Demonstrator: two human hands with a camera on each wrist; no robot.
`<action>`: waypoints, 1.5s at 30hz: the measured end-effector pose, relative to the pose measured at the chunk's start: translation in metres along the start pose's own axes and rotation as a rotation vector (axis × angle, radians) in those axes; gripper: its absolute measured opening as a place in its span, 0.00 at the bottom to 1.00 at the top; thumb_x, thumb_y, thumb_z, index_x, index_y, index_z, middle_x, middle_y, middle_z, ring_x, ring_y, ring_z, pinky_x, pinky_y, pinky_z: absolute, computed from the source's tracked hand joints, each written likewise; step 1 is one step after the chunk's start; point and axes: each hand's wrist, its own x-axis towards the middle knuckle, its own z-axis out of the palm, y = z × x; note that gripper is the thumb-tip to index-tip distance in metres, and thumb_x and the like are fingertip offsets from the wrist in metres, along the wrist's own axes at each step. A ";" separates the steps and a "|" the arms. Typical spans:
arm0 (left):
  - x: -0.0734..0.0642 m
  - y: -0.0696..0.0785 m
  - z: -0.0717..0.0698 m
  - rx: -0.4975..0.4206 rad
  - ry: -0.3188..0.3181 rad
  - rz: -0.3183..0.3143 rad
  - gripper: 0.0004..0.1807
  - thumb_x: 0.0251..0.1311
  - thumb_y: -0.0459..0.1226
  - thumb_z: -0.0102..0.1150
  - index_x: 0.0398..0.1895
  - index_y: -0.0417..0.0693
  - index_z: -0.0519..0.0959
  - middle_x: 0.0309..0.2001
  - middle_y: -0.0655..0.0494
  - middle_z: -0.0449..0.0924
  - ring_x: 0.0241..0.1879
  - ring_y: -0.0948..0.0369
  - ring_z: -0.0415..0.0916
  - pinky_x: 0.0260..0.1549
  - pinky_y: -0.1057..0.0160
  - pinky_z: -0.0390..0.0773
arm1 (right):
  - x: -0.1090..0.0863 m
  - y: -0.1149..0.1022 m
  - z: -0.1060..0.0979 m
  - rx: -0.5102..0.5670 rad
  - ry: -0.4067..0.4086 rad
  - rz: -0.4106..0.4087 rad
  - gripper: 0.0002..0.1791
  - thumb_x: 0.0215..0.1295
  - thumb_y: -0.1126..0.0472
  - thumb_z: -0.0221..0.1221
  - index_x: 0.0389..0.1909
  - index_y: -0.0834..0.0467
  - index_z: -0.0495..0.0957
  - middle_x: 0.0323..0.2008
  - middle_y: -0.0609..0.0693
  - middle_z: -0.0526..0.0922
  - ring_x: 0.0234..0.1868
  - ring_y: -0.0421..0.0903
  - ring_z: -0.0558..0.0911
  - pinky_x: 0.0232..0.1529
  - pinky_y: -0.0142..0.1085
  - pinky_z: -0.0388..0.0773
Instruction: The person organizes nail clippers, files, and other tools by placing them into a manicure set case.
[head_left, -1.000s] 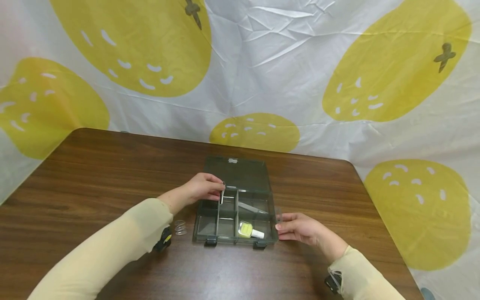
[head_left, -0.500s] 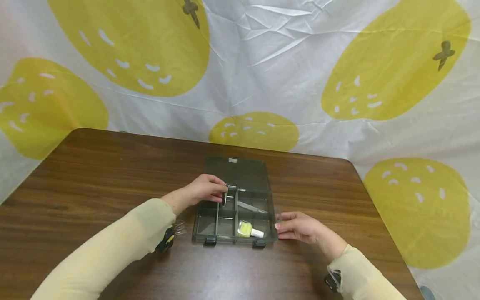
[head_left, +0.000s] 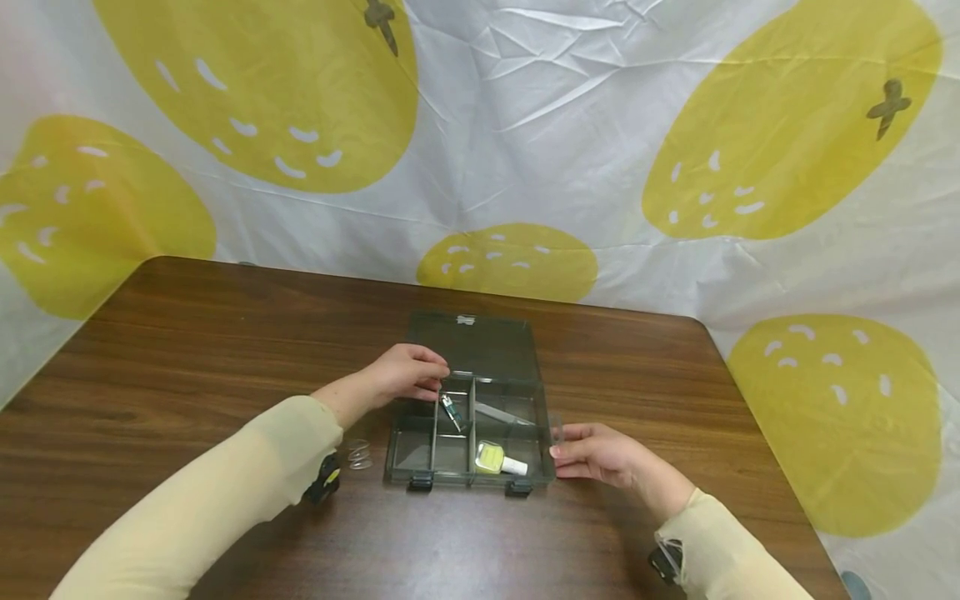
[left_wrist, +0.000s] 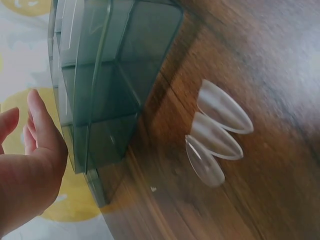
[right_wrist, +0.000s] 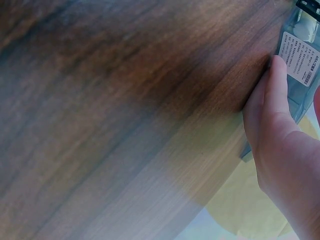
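My left hand [head_left: 405, 372] hovers at the back left of a smoky grey divided box [head_left: 422, 475], thumb and fingers apart in the left wrist view and holding nothing. Just below its fingertips, a small silver nail clipper [head_left: 452, 412] lies slanted in the back middle compartment. My right hand [head_left: 603, 454] touches the box's right wall, fingers fairly straight along it in the right wrist view, beside a white printed label [right_wrist: 299, 59]. A yellow nail polish bottle [head_left: 491, 457] with a white cap lies in the front right compartment; a pale flat strip [head_left: 504, 415] lies behind it.
Three clear leaf-shaped pieces [left_wrist: 214, 135] lie on the brown wooden table [head_left: 247, 350], left of the box. The box's lid [head_left: 472, 343] is folded back flat behind it. A white cloth [head_left: 525, 150] with yellow fruit shapes hangs behind the table.
My left hand has let go of the nail clipper, which now lies in the back middle compartment, and has drawn slightly left. The right hand has stayed at the box's side.
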 end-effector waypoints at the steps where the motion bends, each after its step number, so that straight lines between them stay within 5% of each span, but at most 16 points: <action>1: -0.001 0.000 -0.002 0.000 0.001 0.001 0.18 0.62 0.30 0.51 0.53 0.26 0.69 0.35 0.51 0.75 0.27 0.66 0.75 0.31 0.69 0.81 | 0.000 0.000 0.000 0.000 -0.001 0.001 0.36 0.65 0.69 0.51 0.65 0.80 0.44 0.43 0.51 0.77 0.42 0.39 0.80 0.53 0.39 0.77; 19: -0.028 -0.023 -0.050 0.081 -0.023 -0.019 0.15 0.63 0.33 0.52 0.49 0.30 0.71 0.32 0.57 0.75 0.28 0.68 0.74 0.29 0.72 0.79 | 0.000 0.001 0.002 0.032 -0.018 -0.017 0.35 0.64 0.69 0.52 0.64 0.81 0.46 0.36 0.46 0.82 0.41 0.39 0.82 0.51 0.37 0.78; 45: -0.066 -0.060 -0.083 0.287 -0.050 -0.019 0.19 0.60 0.36 0.56 0.50 0.30 0.73 0.34 0.56 0.77 0.32 0.65 0.73 0.28 0.68 0.78 | 0.000 0.001 0.000 0.032 -0.025 -0.015 0.33 0.64 0.69 0.53 0.63 0.81 0.49 0.35 0.46 0.82 0.40 0.40 0.82 0.49 0.36 0.79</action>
